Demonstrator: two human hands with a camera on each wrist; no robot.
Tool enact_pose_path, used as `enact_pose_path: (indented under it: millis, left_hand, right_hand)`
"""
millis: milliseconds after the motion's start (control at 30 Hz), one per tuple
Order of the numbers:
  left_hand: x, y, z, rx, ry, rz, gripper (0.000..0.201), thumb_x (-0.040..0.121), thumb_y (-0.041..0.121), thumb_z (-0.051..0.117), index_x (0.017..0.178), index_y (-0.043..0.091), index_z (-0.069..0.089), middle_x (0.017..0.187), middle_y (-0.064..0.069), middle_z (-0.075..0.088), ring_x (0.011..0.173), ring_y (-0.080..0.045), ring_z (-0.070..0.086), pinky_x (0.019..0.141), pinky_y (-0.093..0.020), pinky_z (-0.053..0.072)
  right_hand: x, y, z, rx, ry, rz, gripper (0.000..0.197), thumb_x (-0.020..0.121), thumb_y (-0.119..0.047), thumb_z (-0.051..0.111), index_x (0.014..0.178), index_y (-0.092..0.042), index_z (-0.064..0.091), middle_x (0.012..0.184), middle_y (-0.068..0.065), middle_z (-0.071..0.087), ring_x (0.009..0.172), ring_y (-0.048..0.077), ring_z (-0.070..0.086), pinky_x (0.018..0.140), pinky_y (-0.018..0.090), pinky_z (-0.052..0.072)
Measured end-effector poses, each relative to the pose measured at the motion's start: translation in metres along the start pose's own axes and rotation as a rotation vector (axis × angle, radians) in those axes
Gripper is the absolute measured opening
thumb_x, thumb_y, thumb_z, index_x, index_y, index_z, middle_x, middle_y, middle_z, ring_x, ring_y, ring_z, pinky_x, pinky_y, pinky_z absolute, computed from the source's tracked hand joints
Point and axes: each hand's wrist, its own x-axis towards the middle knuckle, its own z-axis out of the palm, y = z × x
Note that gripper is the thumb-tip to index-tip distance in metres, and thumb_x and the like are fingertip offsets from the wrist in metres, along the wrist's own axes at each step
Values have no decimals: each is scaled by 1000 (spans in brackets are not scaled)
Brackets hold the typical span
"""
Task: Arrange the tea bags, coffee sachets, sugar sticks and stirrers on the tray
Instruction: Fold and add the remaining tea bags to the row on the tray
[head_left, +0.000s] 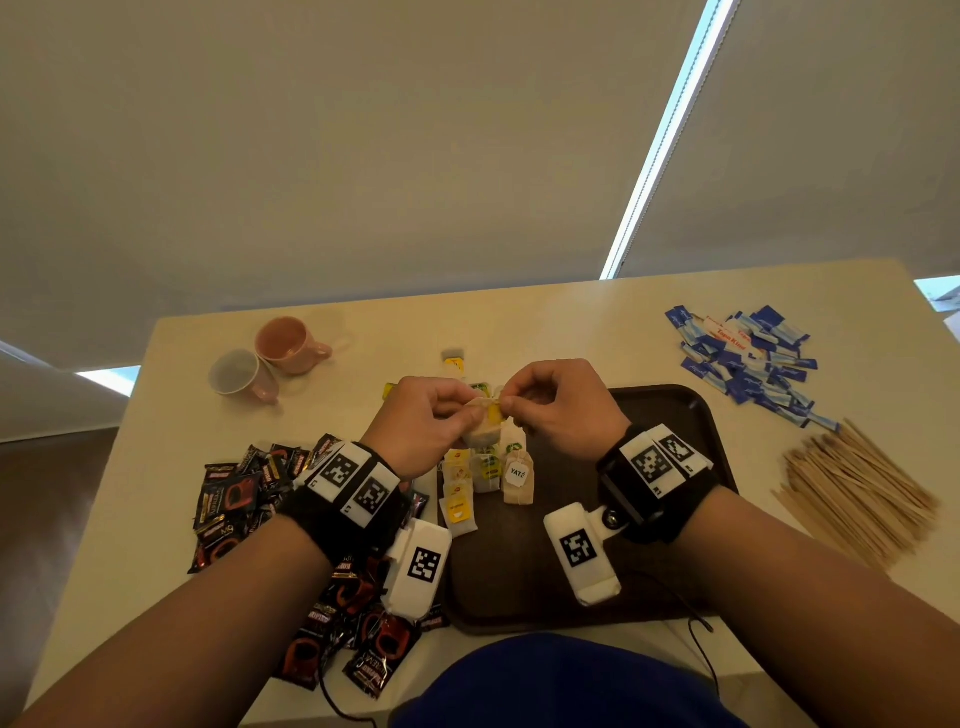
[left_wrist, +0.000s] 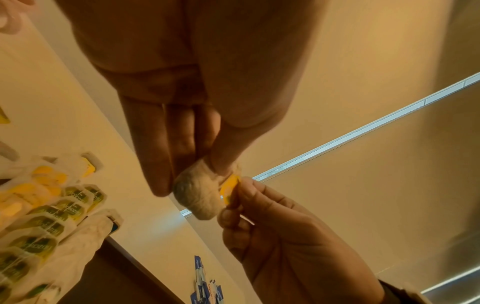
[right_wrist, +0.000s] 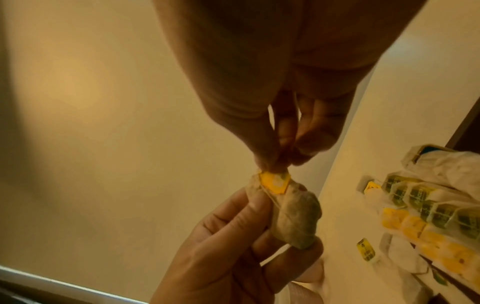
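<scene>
Head view: above the tray's (head_left: 670, 410) far edge, the left hand (head_left: 421, 421) grips a tea bag (head_left: 480, 423); the right hand (head_left: 558, 408) pinches its yellow tag (head_left: 493, 414). Pulling hard could tear the thin paper.

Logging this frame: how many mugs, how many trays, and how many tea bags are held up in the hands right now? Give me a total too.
Mugs: 2
Tray: 1
Tea bag pinched between left hand and right hand: 1
Total: 4
</scene>
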Motion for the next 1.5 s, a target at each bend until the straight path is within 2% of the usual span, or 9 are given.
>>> enact_pose_path:
  millis: [200,400,567,800,900,1067,1200,1367,1500]
  left_hand:
    - [2,-2,1,-1,11,10,23,93,4,66,86,24,72,82,-2,77,76,-12,73,71,-32,61]
    - [2,-5,-1,-48,-44,2,22,98,4,58,95,19,73,89,-8,77,87,-23,75,80,-40,62]
    - [1,-12,-4,-28,-71,41,20,96,4,61,95,19,74,88,-8,78,84,-20,75,80,-36,61]
    - [5,-38,-7,222,-58,37,19,91,33,69,86,18,79,78,-3,72,78,-20,69,72,-38,52]
    - [6,-54,-6,298,-34,-41,10,89,27,73,80,23,73,68,8,66,63,-3,60,65,-27,48]
    - [3,-81,2,466,-93,-157,9,85,23,76,85,23,67,72,6,65,67,-10,60,61,-24,46]
    - [2,-105,5,530,-218,-253,16,80,22,81,78,31,68,78,8,70,77,-10,67,77,-31,57]
    - [14,-115,-10,506,-120,-266,5,86,20,75,89,24,73,86,8,70,85,-10,66,79,-26,52]
    - [21,-118,-19,500,-69,-256,10,88,21,73,82,29,70,81,12,67,78,-5,62,66,-17,43]
  right_hand:
    - [-1,-5,1,128,-51,49,3,86,-4,73,86,-5,70,69,11,70,56,19,65,58,25,57]
    - [0,-1,7,161,7,28,7,84,-5,75,87,1,72,69,13,72,56,19,69,57,25,57]
    - [1,-1,12,188,-14,-2,14,85,-4,74,97,2,70,72,17,72,58,24,68,59,28,59]
    - [12,14,25,-38,-72,-28,4,83,-13,77,87,-12,78,77,-5,72,68,0,65,66,15,51]
    - [15,22,35,-111,-144,15,2,83,-13,77,85,-14,78,72,-5,71,63,3,65,64,19,55]
    - [14,37,55,-273,-304,100,6,86,-16,74,90,-12,77,74,1,72,69,14,71,69,26,60]
    - [6,60,77,-302,-441,264,7,91,-14,69,95,-9,72,79,7,74,70,21,74,72,29,61]
    - [-6,89,103,-263,-521,426,9,93,-7,65,98,-1,69,85,21,74,75,31,73,71,35,62]
    - [-9,100,116,-268,-527,431,11,92,-9,66,101,-3,70,95,19,73,73,25,71,70,32,62]
